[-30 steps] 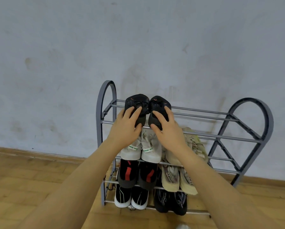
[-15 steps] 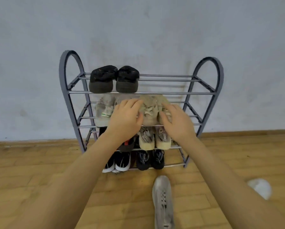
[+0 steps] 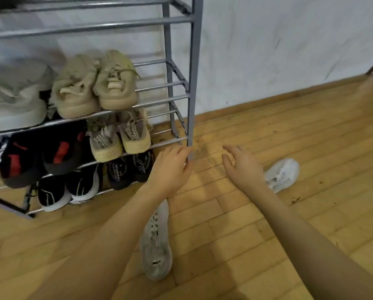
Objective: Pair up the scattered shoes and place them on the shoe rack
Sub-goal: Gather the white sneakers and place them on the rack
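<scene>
Nothing is held in either grip: the left hand (image 3: 170, 169) is seen with fingers loosely bent and parted, just in front of the foot of the shoe rack's (image 3: 193, 83) right grey post, and the right hand (image 3: 243, 167) is spread open with fingers apart, raised over the wooden floor (image 3: 311, 131). Whether the left fingertips touch the post cannot be told. A white shoe (image 3: 156, 245) is laid on the floor beneath the left forearm, its long axis running nearly straight away from the viewer toward the rack; which end is the toe cannot be told. A second white shoe (image 3: 283, 173) is found just behind the right wrist, angled up and to the right, well apart from the first. On the rack, a beige pair (image 3: 96, 85) is set heels outward on one shelf, a cream pair (image 3: 120, 137) below it, beside a black and red pair (image 3: 42, 152), and dark pairs (image 3: 77, 185) on the lowest shelf.
</scene>
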A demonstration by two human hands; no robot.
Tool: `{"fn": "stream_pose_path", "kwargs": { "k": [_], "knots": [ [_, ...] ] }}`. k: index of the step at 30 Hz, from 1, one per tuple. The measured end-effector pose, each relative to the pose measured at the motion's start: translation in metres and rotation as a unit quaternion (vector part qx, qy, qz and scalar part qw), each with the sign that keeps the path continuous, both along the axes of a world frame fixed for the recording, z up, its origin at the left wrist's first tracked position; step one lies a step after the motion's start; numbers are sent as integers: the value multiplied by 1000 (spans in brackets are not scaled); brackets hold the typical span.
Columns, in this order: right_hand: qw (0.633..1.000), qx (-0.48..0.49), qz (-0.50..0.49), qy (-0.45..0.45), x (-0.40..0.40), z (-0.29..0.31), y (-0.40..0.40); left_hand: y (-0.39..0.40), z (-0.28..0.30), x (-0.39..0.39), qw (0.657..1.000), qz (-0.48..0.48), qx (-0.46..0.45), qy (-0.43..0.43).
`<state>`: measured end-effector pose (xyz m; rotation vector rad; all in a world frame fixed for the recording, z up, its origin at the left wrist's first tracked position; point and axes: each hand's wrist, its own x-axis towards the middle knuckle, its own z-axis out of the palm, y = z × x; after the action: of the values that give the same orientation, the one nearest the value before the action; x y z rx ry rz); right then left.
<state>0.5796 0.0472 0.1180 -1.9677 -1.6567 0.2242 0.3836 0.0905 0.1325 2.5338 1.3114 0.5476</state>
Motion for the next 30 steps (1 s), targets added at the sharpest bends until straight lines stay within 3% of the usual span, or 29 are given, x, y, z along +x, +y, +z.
{"fn": "stream_pose_path", "kwargs": {
  "k": [7,13,16,21,30],
  "knots": [
    [990,-100,-94,-9,95,-113,-11,12,-107,109,995,-76,-65,18],
    [962,-171,-214,-14,135,-181,-26,8,-182,171,984,-110,-133,44],
    [956,-180,-234,4,139,-198,-35,9,-204,190,982,-134,-129,43],
    [962,-151,-188,129,145,-211,-37,19,-223,215,967,-169,-171,90],
    [971,-130,-176,98,134,-212,-37,5,-236,219,960,-135,-241,42]
  ]
}}
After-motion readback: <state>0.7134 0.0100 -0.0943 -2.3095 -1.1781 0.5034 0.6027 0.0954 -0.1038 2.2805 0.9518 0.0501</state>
